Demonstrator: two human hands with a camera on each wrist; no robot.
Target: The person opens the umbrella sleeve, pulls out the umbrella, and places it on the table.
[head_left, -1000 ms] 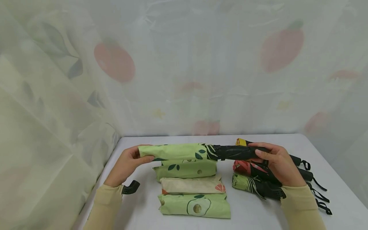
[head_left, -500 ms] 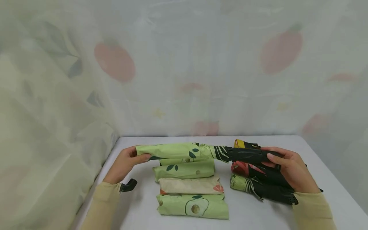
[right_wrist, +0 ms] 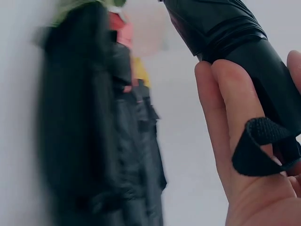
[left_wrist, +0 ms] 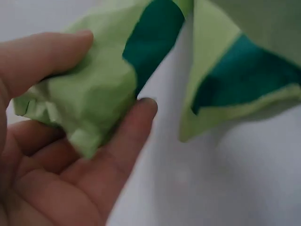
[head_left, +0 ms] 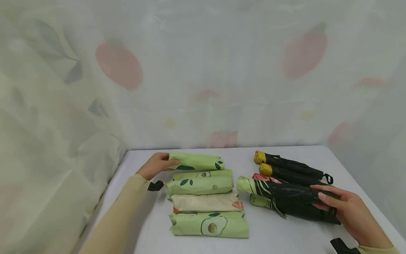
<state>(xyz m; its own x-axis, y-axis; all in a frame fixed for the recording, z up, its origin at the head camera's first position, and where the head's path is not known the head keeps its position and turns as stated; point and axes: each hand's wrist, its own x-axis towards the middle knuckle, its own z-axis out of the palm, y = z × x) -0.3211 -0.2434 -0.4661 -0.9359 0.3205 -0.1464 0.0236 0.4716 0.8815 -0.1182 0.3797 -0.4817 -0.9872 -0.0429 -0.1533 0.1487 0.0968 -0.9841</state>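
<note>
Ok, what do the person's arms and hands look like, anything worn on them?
Both hands are bare: no gloves, no rings in sight. The left hand comes out of a long pale yellow sleeve, with a small black wrist device at the cuff. The right hand shows the same yellow cuff and a matching black device at its wrist.
</note>
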